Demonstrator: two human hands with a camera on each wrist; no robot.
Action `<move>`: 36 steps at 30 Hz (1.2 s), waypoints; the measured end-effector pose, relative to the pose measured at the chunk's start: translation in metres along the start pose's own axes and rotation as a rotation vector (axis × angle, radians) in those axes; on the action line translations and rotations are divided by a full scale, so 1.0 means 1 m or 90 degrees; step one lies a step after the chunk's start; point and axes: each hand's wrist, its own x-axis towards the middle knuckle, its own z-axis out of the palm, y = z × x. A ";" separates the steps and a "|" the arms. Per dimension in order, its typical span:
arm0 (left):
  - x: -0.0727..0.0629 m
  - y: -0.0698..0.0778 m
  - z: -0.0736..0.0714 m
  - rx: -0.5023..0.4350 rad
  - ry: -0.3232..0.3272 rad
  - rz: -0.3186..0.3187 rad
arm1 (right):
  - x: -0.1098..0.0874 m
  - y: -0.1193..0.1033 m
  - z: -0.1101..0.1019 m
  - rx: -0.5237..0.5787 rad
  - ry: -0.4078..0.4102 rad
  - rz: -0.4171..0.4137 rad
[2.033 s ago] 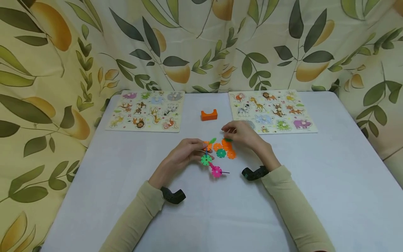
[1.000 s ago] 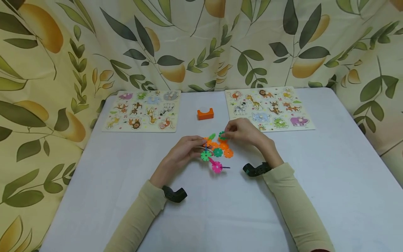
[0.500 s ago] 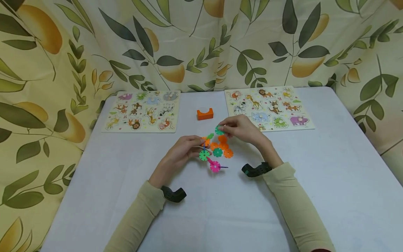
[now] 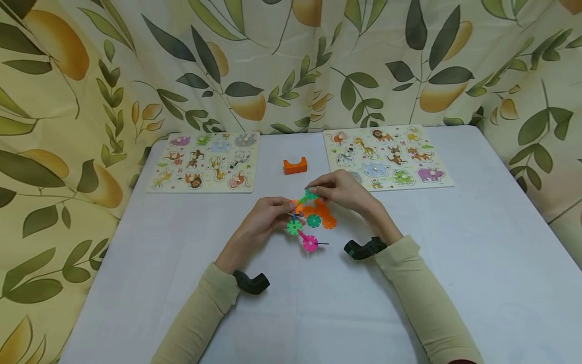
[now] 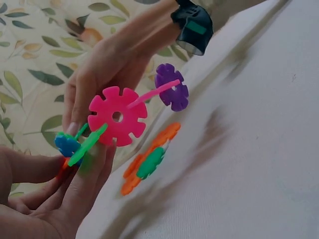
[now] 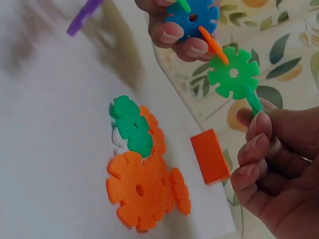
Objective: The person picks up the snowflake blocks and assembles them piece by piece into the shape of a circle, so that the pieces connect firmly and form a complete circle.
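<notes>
My left hand pinches a chain of notched plastic flower discs near its orange disc. A pink disc and a purple disc hang at one end, followed by a green disc and a blue disc. At the other end is a light green disc. My right hand pinches a darker green disc between thumb and fingers, its edge right at the light green disc's rim. Below lie loose orange discs and a dark green disc.
An orange block with a curved notch stands behind the hands on the white-covered table. Animal puzzle boards lie at the back left and back right. A patterned curtain borders the table's far edge.
My right hand has lifted the dark green disc from the loose pile and moved left with it to the light green end of the chain. The left hand stays nearly in place.
</notes>
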 end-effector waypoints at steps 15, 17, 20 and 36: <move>-0.002 -0.002 0.003 0.043 0.021 0.016 | -0.004 -0.004 0.003 -0.040 -0.020 -0.008; -0.002 -0.003 0.004 0.049 0.020 0.012 | -0.003 -0.002 0.002 -0.033 -0.030 -0.009; -0.002 -0.003 0.005 0.050 0.011 0.010 | -0.003 0.000 0.002 -0.021 -0.047 -0.017; -0.001 -0.003 0.004 0.062 0.056 0.049 | 0.004 0.006 0.014 0.030 0.001 -0.009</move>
